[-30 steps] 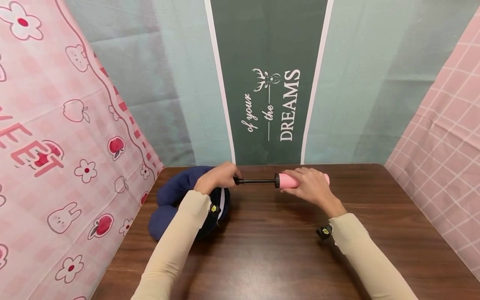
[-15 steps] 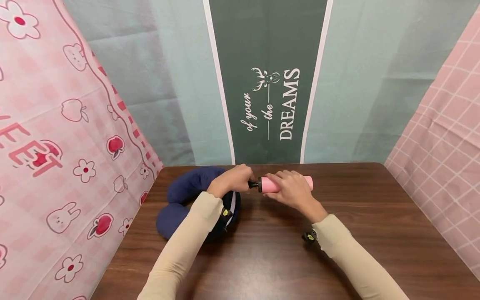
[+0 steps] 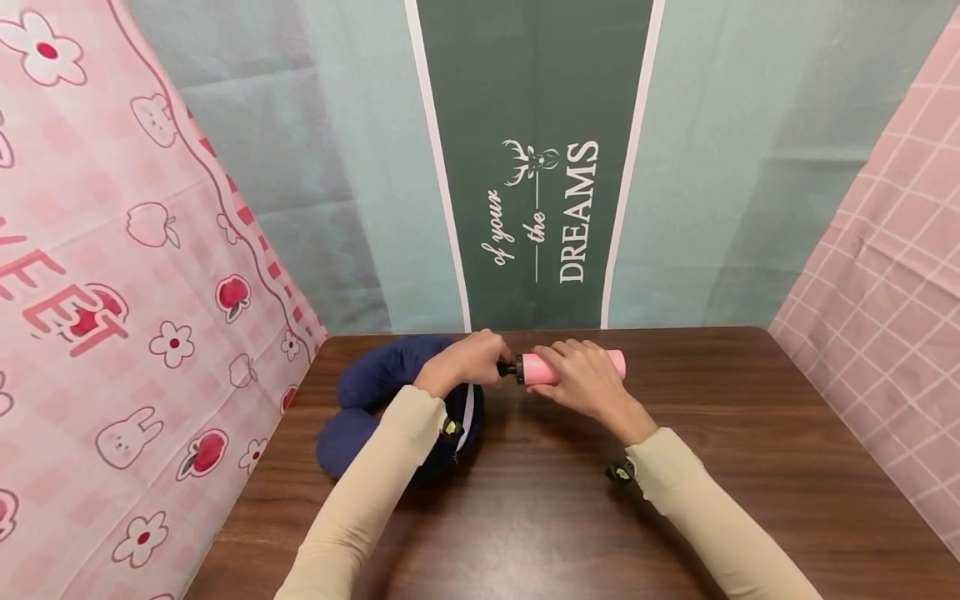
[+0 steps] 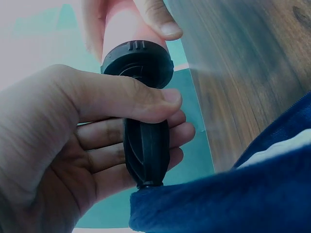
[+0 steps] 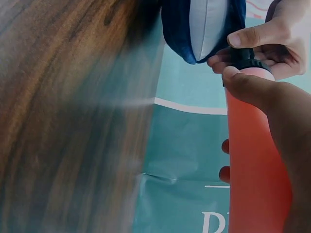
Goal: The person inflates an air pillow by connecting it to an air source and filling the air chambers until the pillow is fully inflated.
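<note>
A pink hand pump (image 3: 536, 369) lies level across both hands near the table's far side. My right hand (image 3: 583, 379) wraps round its pink barrel (image 5: 255, 160). On the black handle (image 4: 146, 150), my left hand (image 3: 471, 358) has its thumb across the front and its fingers behind. The handle's narrow tip meets the edge of a navy U-shaped neck pillow (image 3: 375, 379), seen in the left wrist view. The handle sits close against the barrel's black end cap (image 4: 138, 60), with hardly any rod showing. My left forearm covers part of the pillow.
The brown wooden table (image 3: 540, 517) stretches in front of me. Behind it hangs a green cloth (image 3: 547, 75) with white lettering. Pink patterned cloths stand at the left (image 3: 150, 292) and right (image 3: 900, 275) sides. A pale zip strip (image 3: 468, 412) runs along the pillow.
One second ago the black rod was drawn out; since then the barrel and right hand have come left over it. The left hand and pillow have shifted slightly right. Hardly anything differs since half a second ago.
</note>
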Demonstrator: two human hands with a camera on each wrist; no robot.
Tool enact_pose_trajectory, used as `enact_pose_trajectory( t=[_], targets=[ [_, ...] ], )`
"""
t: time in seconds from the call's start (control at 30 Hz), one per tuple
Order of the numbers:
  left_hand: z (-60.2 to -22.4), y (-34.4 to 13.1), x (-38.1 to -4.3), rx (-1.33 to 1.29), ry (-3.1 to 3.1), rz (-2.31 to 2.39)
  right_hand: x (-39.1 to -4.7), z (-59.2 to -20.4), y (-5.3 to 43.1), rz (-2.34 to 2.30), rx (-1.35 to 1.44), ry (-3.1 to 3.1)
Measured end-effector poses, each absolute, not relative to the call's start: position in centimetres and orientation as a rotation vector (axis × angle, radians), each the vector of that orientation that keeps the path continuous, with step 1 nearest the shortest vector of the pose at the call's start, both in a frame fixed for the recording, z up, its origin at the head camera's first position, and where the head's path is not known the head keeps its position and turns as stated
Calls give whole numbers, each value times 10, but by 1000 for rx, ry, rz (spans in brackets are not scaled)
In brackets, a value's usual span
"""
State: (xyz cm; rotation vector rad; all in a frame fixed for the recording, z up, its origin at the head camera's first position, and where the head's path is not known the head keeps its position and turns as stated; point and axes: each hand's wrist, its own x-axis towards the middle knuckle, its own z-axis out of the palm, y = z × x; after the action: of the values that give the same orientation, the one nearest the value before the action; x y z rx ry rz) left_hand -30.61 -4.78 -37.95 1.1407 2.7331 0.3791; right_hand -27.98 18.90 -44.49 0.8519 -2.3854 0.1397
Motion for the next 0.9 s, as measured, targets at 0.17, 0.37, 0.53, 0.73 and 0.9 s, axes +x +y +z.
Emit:
enact_pose_trajectory(
  t=[0.17, 0.37, 0.53, 0.73, 0.9],
  targets=[
    [-382, -50, -305, 1148, 2748, 384, -279, -443, 188, 128, 871, -2394],
    [-382, -47, -305, 1173, 2764, 391, -274, -438, 183, 75, 879, -2420],
    [-384, -39, -304, 1212, 2725, 406, -272, -437, 173, 74, 933, -2410],
    [-384, -33, -300, 1214, 2702, 430, -272, -439, 168, 125, 893, -2396],
    [-385, -33, -299, 1203, 2710, 438, -275, -440, 168, 134, 876, -2354]
  ],
)
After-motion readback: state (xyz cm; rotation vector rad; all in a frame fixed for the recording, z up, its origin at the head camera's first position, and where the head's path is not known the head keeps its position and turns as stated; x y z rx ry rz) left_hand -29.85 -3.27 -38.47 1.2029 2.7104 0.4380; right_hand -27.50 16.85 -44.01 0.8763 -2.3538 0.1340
